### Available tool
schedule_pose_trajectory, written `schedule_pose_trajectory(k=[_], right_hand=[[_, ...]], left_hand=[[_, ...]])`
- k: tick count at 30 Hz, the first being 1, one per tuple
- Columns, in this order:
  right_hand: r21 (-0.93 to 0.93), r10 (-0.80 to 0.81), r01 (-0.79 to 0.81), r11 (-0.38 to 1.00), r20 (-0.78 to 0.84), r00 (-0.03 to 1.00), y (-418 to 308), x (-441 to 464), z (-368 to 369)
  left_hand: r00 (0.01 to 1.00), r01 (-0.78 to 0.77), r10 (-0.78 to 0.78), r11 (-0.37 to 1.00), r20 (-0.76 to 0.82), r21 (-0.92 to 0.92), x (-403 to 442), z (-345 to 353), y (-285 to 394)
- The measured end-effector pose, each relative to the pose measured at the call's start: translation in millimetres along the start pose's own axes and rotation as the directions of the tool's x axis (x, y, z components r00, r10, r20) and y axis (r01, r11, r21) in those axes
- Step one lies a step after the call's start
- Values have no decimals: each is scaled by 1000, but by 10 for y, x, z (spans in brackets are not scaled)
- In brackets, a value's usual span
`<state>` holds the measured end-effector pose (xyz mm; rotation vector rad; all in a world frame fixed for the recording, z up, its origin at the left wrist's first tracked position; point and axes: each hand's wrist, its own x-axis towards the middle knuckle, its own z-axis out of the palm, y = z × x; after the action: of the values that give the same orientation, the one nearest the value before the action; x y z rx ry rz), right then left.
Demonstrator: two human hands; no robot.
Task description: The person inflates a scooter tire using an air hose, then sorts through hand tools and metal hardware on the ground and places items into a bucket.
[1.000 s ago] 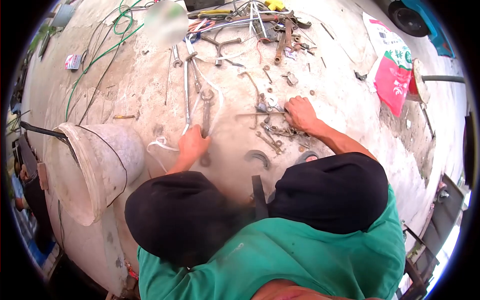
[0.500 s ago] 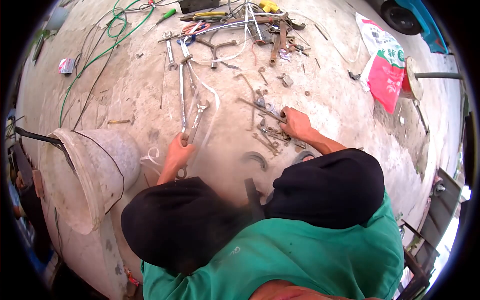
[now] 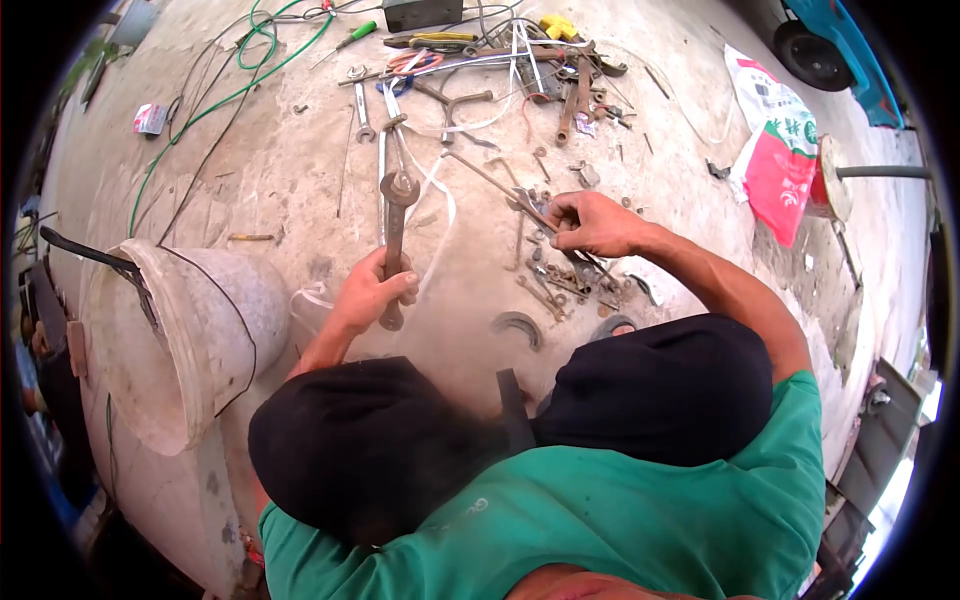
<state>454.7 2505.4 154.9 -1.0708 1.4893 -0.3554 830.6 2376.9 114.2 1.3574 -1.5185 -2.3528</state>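
Fingers closed around its shaft, my left hand holds an open-ended wrench raised off the ground, jaw pointing away from me. Pinched in my right hand is a thin rusty rod, slanting toward the upper left. Below that hand lie small bolts and metal bits on the concrete. Beyond the wrench are a long silver bar and a white plastic strip. Another wrench lies farther off. A curved dark piece rests near my knees.
A tool pile lies ahead, with a dark box and a green-handled screwdriver behind. At left a white bucket is tipped over near a green cable. A red-and-white sack lies right, near a wheel.
My left hand has lifted the wrench from beside the long bar. My right hand has raised the rod slightly, and its far end now points farther up and left.
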Motion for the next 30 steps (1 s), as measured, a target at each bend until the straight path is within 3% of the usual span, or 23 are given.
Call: schedule_pose_trajectory(k=[1,4,7,8,9,10,12,14,17,19,22,24,26,28,30], right_hand=[[-11,-41,42,999,23,999,-241,45,8],[-161,-192,196,967,44,980,-915,206,131],[-264,-341,318,911,-46,939,-1248,357,373],[-274,-384,352,895,-73,920,-1280,383,417],[-325,-375,360,875,16,927,-1334,368,402],[-220,-391,382,898,2,920,-1314,322,399],[-7,-424,424,906,-32,905,-1264,243,389],[-2,-343,343,939,-13,939,-1209,97,216],[30,-154,157,987,-72,985,-567,40,-88],[-151,-30,-9,988,-255,967,169,-41,-129],[-238,143,-225,945,-319,937,1354,-402,-68],[-298,171,-295,908,-378,910,1851,-724,77],[-332,84,-276,902,-494,866,2330,-977,285],[-195,229,-376,906,-521,822,2561,-1086,452],[-386,66,-312,868,-533,843,2884,-1139,621]], left_hand=[[996,-57,57,998,70,-5,77,65,105],[979,-191,195,979,58,-68,231,445,559],[980,-199,199,978,-21,-66,397,567,643],[951,-305,291,936,-100,-178,445,617,595],[931,-358,327,904,-162,-233,444,645,601],[908,-408,352,867,-228,-286,415,651,588],[906,-399,364,906,-217,-145,254,592,742],[891,-388,383,921,-245,31,33,421,917],[791,-503,512,856,-334,120,-416,-8,1240],[649,-615,619,769,-442,173,-1009,-143,1617],[352,-824,805,508,-477,250,-1966,-459,1983],[276,-860,876,409,-397,304,-2653,-674,2236],[181,-816,892,372,-415,443,-3190,-892,2353],[74,-732,849,402,-523,550,-3527,-1204,2290],[83,-704,745,514,-662,490,-3792,-1874,1963]])
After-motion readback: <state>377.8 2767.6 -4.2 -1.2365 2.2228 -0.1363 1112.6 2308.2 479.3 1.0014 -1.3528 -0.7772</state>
